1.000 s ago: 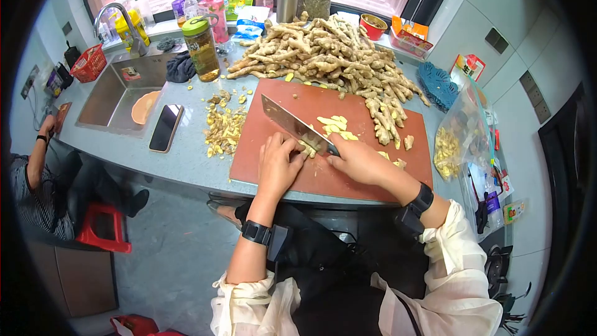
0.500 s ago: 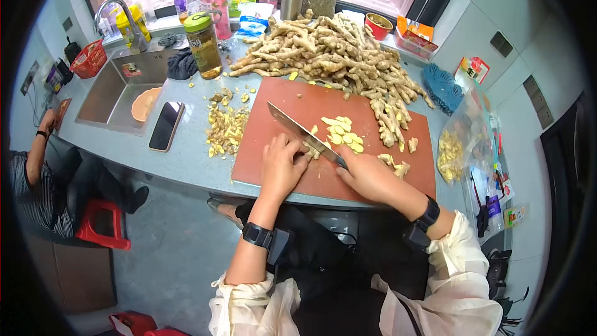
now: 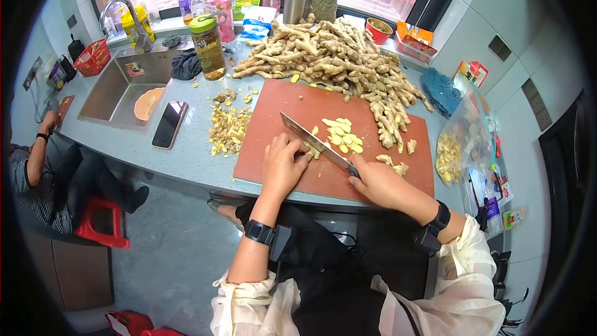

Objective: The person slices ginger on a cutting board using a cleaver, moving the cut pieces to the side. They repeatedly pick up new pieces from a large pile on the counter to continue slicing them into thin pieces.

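On the red-brown cutting board (image 3: pixel 280 96), my left hand (image 3: pixel 285 163) has its fingers curled down on a piece of ginger (image 3: pixel 313 152), mostly hidden by fingers and blade. My right hand (image 3: pixel 376 182) grips the dark handle of a kitchen knife (image 3: pixel 320 144), whose blade lies slantwise beside my left fingertips. Just beyond the blade is a cluster of pale yellow ginger slices (image 3: pixel 342 135). Small ginger chunks (image 3: pixel 393 165) rest to the right. A large heap of whole ginger (image 3: pixel 329 56) covers the back of the board and the counter behind.
Ginger scraps (image 3: pixel 229 127) lie left of the board, near a phone (image 3: pixel 169 126) and a green-lidded bottle (image 3: pixel 208 50). Further left is a sink (image 3: pixel 102 102). A clear bag of slices (image 3: pixel 449 157) stands right. A seated person (image 3: pixel 40 168) is at far left.
My right hand and the knife have shifted right and slightly toward me. My left hand stays on the ginger piece. The whole view has moved slightly.
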`<control>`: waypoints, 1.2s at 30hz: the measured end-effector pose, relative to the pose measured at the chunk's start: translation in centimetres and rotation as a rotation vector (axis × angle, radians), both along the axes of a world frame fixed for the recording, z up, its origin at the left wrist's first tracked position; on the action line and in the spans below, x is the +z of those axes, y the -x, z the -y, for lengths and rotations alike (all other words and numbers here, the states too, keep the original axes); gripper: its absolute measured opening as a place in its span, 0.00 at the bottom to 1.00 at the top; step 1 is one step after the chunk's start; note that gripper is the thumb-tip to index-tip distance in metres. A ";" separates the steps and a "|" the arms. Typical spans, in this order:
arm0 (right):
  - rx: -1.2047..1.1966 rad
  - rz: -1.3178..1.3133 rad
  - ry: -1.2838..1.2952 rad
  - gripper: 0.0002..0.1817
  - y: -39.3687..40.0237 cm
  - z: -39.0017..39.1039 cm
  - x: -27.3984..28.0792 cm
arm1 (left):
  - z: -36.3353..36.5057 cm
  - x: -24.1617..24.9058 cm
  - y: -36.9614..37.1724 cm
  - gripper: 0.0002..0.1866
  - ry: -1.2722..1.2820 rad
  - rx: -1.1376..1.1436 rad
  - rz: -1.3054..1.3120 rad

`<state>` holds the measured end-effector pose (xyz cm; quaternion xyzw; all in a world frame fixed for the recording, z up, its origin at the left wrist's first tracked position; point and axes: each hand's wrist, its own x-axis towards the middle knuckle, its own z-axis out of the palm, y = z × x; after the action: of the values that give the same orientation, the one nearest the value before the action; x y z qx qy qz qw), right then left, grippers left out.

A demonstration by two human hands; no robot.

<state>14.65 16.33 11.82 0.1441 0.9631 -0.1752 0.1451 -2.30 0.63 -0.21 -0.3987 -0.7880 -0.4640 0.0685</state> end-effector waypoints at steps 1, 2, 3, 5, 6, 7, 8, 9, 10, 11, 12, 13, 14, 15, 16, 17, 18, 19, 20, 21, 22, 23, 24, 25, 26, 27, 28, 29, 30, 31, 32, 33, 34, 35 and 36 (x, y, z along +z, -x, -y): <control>-0.003 0.002 0.002 0.19 0.1 0.0 -0.3 | 0.0 0.1 0.0 0.08 0.009 -0.002 0.004; 0.005 -0.043 0.004 0.19 0.3 -0.2 -0.7 | 0.0 0.1 0.1 0.08 0.012 -0.002 0.005; 0.014 -0.086 0.007 0.19 0.5 -0.2 -1.3 | 0.0 0.2 0.1 0.08 0.003 0.001 -0.008; 0.008 -0.133 0.029 0.19 2.1 -0.1 -2.1 | 0.0 0.1 -0.2 0.08 0.001 -0.005 -0.018; 0.013 -0.187 0.042 0.19 3.4 -0.2 -2.3 | 0.0 0.1 0.0 0.08 0.005 -0.001 -0.015; 0.015 -0.189 0.045 0.19 4.4 -0.2 -2.6 | 0.1 0.1 0.0 0.08 0.010 0.004 -0.013; 0.030 -0.216 0.053 0.19 5.3 -0.1 -2.9 | 0.1 0.1 -0.1 0.08 0.014 0.004 -0.016; 0.048 -0.245 0.059 0.19 5.8 0.0 -2.9 | 0.1 0.2 0.0 0.08 0.018 0.002 -0.003; 0.053 -0.250 0.059 0.19 5.8 0.0 -2.9 | 0.2 0.2 0.1 0.08 0.018 0.001 0.010; 0.051 -0.225 0.054 0.19 5.7 0.0 -2.8 | 0.2 0.2 0.0 0.08 0.016 0.005 0.007; 0.048 -0.200 0.046 0.19 5.5 -0.2 -2.6 | 0.2 0.2 0.0 0.08 0.021 0.002 0.012; 0.053 -0.204 0.041 0.19 5.0 -0.1 -2.4 | 0.2 0.3 0.1 0.08 0.023 0.000 0.017; 0.032 -0.170 0.026 0.18 3.9 0.2 -2.0 | 0.1 0.3 0.1 0.08 0.017 0.004 0.015; 0.008 -0.134 0.015 0.18 2.9 0.3 -1.6 | 0.1 0.2 0.1 0.08 0.003 0.001 0.014; 0.001 -0.101 0.039 0.19 2.1 0.2 -1.0 | 0.1 0.1 0.0 0.08 -0.010 -0.005 0.014; -0.004 -0.101 0.039 0.19 1.3 -0.5 -1.4 | 0.0 0.0 0.1 0.08 -0.009 -0.011 0.014; -0.011 -0.127 0.062 0.19 0.6 -1.3 -1.8 | 0.0 0.0 0.1 0.07 -0.017 -0.008 0.007; -0.018 -0.153 0.085 0.19 0.0 -2.0 -2.1 | 0.0 -0.1 0.1 0.07 -0.024 -0.005 0.000; -0.040 -0.178 0.095 0.19 -0.4 -2.7 -2.2 | 0.0 -0.1 0.1 0.07 -0.022 -0.011 0.000; -0.046 -0.179 0.096 0.19 -0.6 -3.2 -2.2 | 0.0 -0.1 0.1 0.07 -0.022 -0.013 0.001; -0.098 -0.216 0.089 0.19 -0.7 -3.8 -2.4 | 0.0 0.0 0.1 0.07 -0.022 -0.014 0.003; -0.150 -0.254 0.082 0.19 -1.0 -4.4 -2.7 | 0.0 0.1 0.1 0.07 -0.020 -0.019 0.001; -0.089 -0.404 0.116 0.16 -1.0 -4.5 -2.5 | 0.0 0.1 0.1 0.08 -0.009 -0.014 -0.001; -0.090 -0.405 0.115 0.16 -1.3 -4.6 -1.9 | 0.0 0.1 0.1 0.08 0.001 -0.008 -0.001; -0.212 -0.309 0.324 0.15 -2.0 -4.7 -0.8 | 0.0 0.2 0.1 0.08 0.000 -0.007 -0.002; -0.334 -0.208 0.532 0.13 -2.3 -4.5 0.4 | 0.0 0.2 0.1 0.08 -0.004 -0.005 -0.005; -0.322 -0.239 0.558 0.10 -2.8 -4.6 0.5 | 0.0 0.1 0.1 0.08 -0.006 -0.004 -0.010; -0.323 -0.240 0.558 0.10 -3.2 -4.7 0.4 | 0.1 0.1 0.1 0.08 -0.006 -0.005 -0.011; -0.323 -0.208 0.563 0.11 -3.6 -4.8 0.3 | 0.1 0.1 0.1 0.07 0.004 -0.012 0.016; -0.324 -0.176 0.568 0.11 -3.9 -4.9 0.2 | 0.1 0.0 0.1 0.07 0.015 -0.021 0.042; -0.328 -0.178 0.570 0.11 -4.1 -4.8 0.2 | 0.0 0.0 0.2 0.07 0.017 -0.026 0.041; -0.307 -0.135 0.570 0.11 -4.2 -4.7 0.2 | 0.1 0.1 0.1 0.07 0.023 -0.027 0.046; -0.284 -0.093 0.571 0.12 -4.2 -4.6 0.2 | 0.1 0.2 0.1 0.07 0.029 -0.028 0.051; -0.287 -0.095 0.575 0.12 -4.2 -4.6 0.1 | 0.2 0.2 0.1 0.07 0.033 -0.031 0.050; -0.295 -0.097 0.589 0.12 -4.2 -4.6 0.0 | 0.2 0.3 0.1 0.07 0.037 -0.034 0.063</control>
<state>18.83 20.97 11.83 0.2255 0.8456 -0.4717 0.1077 -2.38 0.45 0.10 -0.3983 -0.7914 -0.4628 0.0282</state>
